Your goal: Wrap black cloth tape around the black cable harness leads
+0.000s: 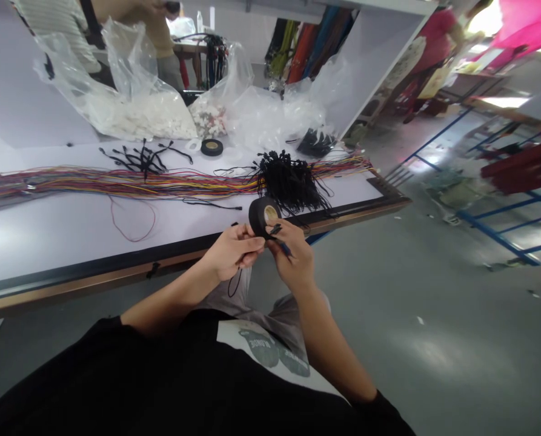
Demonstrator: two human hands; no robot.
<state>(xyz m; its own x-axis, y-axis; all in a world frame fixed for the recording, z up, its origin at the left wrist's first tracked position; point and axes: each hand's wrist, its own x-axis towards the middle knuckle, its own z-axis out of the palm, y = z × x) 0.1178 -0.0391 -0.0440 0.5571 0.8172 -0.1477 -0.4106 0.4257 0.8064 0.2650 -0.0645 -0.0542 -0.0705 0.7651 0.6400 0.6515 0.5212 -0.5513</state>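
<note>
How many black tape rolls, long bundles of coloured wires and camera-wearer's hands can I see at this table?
Black tape rolls: 2 (held roll; roll on the table)
Long bundle of coloured wires: 1
Camera-wearer's hands: 2 (left hand; right hand)
Total: 5

Tilted black tape roll point(257, 217), pale core point(271, 213)

Wires point(161, 185) are running along the tabletop point(70, 236), bags point(138, 115) sitting behind them; rightward, a cable pile point(285, 181) is lying on them, a tape roll point(256, 217) being held before it.
</note>
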